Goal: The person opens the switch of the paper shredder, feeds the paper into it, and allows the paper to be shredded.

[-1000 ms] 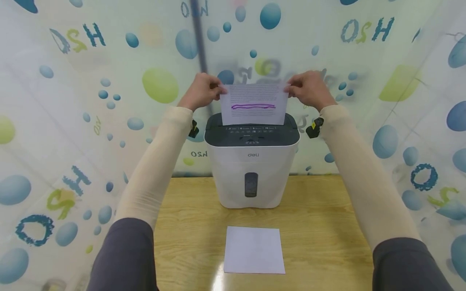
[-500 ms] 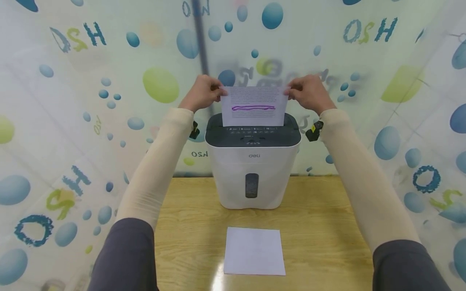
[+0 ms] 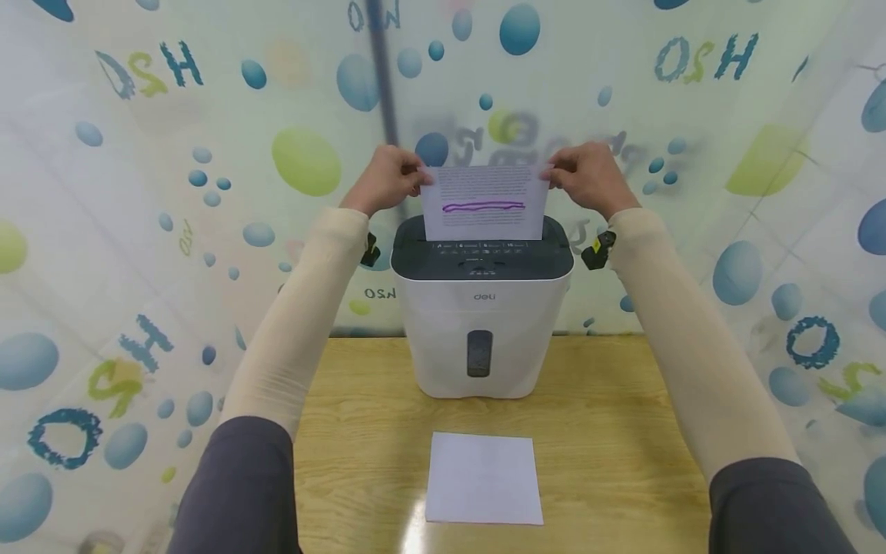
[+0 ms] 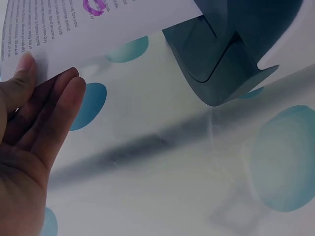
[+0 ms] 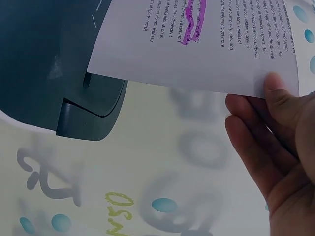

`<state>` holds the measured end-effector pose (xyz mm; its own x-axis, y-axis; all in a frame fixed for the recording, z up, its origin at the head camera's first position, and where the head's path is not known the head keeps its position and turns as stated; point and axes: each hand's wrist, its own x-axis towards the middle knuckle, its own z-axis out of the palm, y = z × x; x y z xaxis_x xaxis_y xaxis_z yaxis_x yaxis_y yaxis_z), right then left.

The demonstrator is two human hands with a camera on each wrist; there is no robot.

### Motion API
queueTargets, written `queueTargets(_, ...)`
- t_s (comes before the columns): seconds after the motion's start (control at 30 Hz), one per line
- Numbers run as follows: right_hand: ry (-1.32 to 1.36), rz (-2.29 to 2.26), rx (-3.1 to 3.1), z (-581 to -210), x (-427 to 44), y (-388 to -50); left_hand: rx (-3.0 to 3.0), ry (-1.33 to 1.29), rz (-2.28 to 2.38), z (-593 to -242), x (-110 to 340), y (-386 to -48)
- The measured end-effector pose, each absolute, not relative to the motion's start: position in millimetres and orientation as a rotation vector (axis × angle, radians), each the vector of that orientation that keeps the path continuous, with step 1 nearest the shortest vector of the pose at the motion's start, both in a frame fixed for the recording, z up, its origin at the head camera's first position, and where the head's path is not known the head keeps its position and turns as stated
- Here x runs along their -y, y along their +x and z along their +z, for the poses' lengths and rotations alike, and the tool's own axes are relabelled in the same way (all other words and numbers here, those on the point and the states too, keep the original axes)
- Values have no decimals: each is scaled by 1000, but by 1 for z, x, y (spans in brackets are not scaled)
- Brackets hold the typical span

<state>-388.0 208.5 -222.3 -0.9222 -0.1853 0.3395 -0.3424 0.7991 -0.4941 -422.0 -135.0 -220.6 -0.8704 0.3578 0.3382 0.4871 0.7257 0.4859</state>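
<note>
A printed sheet of paper (image 3: pixel 483 192) with a purple marker loop stands upright over the dark top of a white paper shredder (image 3: pixel 443 323). My left hand (image 3: pixel 389 181) pinches its upper left edge between thumb and fingers. At the opposite edge my right hand (image 3: pixel 588 178) pinches the sheet the same way. In the right wrist view the thumb lies on the printed face of the paper (image 5: pixel 236 64), with fingers behind it. The sheet's lower edge meets the shredder's top; whether it is inside the slot I cannot tell.
On the wooden table (image 3: pixel 360 462), a blank white sheet (image 3: pixel 483 478) lies in front of the shredder. A patterned curtain (image 3: pixel 304 92) hangs close behind and on both sides.
Both hands and the printed sheet have come down slightly in the head view, which itself shifted a little. The grip on the paper is unchanged.
</note>
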Motion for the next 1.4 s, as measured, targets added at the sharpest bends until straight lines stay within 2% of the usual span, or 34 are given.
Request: queueTargets(1.4, 506, 656, 2948, -235, -208, -393, 2914, -710, -759, -237, 133, -424)
